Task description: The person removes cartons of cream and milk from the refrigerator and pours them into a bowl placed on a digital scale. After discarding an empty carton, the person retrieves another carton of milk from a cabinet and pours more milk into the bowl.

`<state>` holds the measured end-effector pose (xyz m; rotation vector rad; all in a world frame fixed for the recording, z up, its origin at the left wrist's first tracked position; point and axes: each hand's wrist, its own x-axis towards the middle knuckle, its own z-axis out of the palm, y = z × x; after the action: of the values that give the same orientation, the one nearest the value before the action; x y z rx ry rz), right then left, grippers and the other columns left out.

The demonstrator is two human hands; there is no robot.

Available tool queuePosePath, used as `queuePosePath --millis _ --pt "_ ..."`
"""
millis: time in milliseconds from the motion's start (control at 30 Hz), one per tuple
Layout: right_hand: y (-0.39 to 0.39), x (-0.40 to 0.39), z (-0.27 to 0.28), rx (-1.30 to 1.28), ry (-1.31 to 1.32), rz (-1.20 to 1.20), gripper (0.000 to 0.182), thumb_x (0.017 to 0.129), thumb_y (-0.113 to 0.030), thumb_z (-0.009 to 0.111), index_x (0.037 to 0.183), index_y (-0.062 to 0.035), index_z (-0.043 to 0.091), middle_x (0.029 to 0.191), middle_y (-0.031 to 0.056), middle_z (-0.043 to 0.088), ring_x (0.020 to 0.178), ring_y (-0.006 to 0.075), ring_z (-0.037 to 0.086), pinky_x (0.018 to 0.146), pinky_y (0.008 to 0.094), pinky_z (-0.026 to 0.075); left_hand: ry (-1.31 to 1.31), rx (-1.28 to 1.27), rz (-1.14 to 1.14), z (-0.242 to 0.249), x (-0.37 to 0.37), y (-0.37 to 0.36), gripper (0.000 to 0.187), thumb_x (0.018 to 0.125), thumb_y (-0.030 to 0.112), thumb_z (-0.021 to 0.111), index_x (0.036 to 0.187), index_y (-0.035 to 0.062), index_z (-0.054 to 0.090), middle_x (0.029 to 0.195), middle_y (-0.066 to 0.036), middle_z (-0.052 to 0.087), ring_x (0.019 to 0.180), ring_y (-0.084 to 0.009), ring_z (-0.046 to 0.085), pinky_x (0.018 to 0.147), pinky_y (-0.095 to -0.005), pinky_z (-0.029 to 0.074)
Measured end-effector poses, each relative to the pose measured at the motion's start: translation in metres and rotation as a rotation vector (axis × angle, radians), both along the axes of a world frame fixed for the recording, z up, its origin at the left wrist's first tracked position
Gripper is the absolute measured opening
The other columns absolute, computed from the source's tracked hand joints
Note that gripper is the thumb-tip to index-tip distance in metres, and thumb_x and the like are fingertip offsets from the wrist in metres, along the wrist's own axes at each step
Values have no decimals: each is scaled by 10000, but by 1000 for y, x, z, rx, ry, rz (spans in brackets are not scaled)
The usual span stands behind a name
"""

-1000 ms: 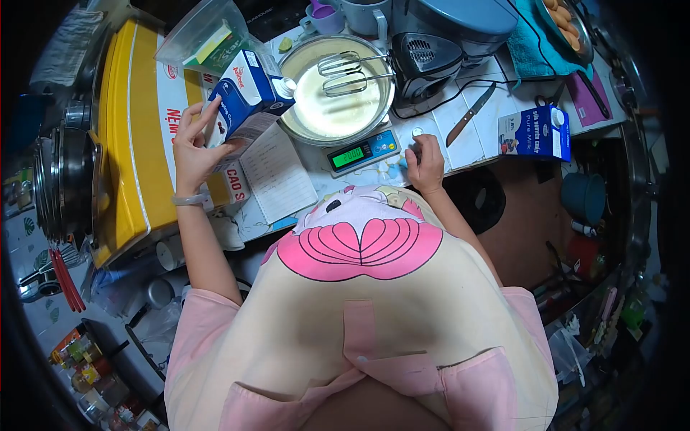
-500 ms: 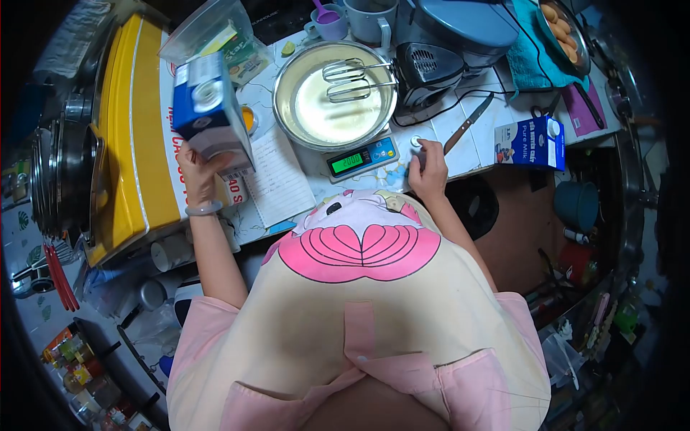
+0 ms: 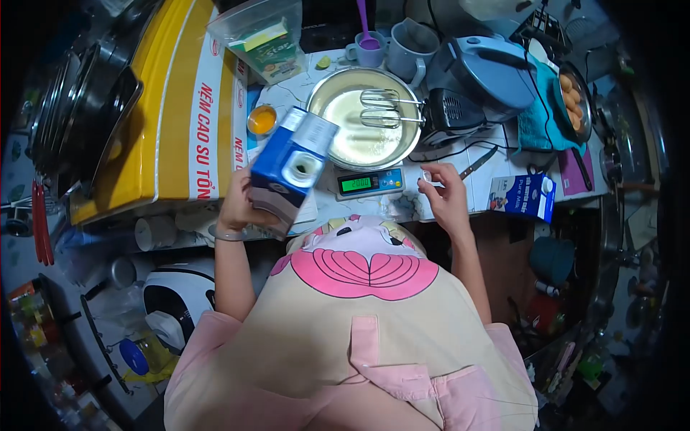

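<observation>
My left hand (image 3: pixel 241 205) grips a blue and white carton (image 3: pixel 284 169), tilted, with its round spout uncapped and facing me. Between the fingertips of my right hand (image 3: pixel 447 194) is a small white cap (image 3: pixel 426 175). A metal bowl (image 3: pixel 316 93) holding pale liquid rests on a digital scale (image 3: pixel 370 182), whose green display is lit. The beaters of a hand mixer (image 3: pixel 453 115) reach over the bowl. To the left of the carton is a small bowl of orange yolk (image 3: pixel 261 120).
A knife (image 3: pixel 480 162) and a second milk carton (image 3: pixel 523 197) lie on the right. Behind the bowl are two cups (image 3: pixel 367 50) (image 3: pixel 412 50) and a lime piece (image 3: pixel 323 63). A yellow box (image 3: pixel 172 108) stands on the left; a pan of eggs (image 3: pixel 571 100) is at the right.
My left hand has brought the carton right, closer to the bowl, tipping its spout toward me. My right hand has lifted the cap off the table. The view has shifted.
</observation>
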<state>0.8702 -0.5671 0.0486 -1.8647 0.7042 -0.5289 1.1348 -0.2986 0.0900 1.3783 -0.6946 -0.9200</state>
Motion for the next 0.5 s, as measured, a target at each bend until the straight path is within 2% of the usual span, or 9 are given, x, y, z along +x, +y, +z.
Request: queuePosePath --millis 33,100,133,200,267,400,500 --pt "5 7 33 87 -110 72 264 800 41 660 1053 -34 658 1017 86 552 861 174 597 692 253 533 1 -7 8 1 -2 -4 985 429 121 895 1329 4 512 1097 -34 609 1021 -176 586 940 -321 455" --pt "8 18 85 -60 -194 302 360 753 56 687 1094 -53 651 1018 75 570 902 170 595 671 261 517 -95 -32 -119 -1 -3 -13 1006 422 161 910 1336 -1 524 1058 -10 583 923 -125 555 873 -259 438" --pt "11 25 105 -63 -189 304 360 753 56 687 1094 -53 651 1018 75 570 902 170 595 671 261 517 -142 -44 -184 -2 -5 -15 1017 418 181 918 1340 -4 530 1039 2 570 873 -99 539 840 -228 430" --pt "17 41 135 -341 -235 572 393 714 91 684 1079 -47 647 1017 75 599 861 182 621 658 261 520 -154 -33 -203 -6 -6 -16 1022 420 193 921 1344 -1 529 1026 9 554 841 -86 510 815 -211 409" --pt "24 49 149 -348 -207 615 401 703 97 687 1075 -47 643 1009 76 607 847 186 626 654 264 522 -191 -4 -243 -8 -7 -16 1031 424 219 926 1352 5 529 1001 23 522 778 -59 453 764 -176 366" --pt "30 56 161 -378 -140 715 418 682 110 690 1064 -45 627 998 79 627 827 193 642 646 272 530 -229 74 -252 -3 -9 -12 1014 439 237 923 1346 6 533 1006 25 512 760 -55 423 748 -156 332" --pt "30 57 164 -414 -121 749 416 682 115 687 1062 -40 614 1010 81 635 840 191 650 646 278 537 -199 36 -241 -5 -9 -10 999 446 233 923 1341 9 539 1024 24 510 758 -48 418 737 -150 330"
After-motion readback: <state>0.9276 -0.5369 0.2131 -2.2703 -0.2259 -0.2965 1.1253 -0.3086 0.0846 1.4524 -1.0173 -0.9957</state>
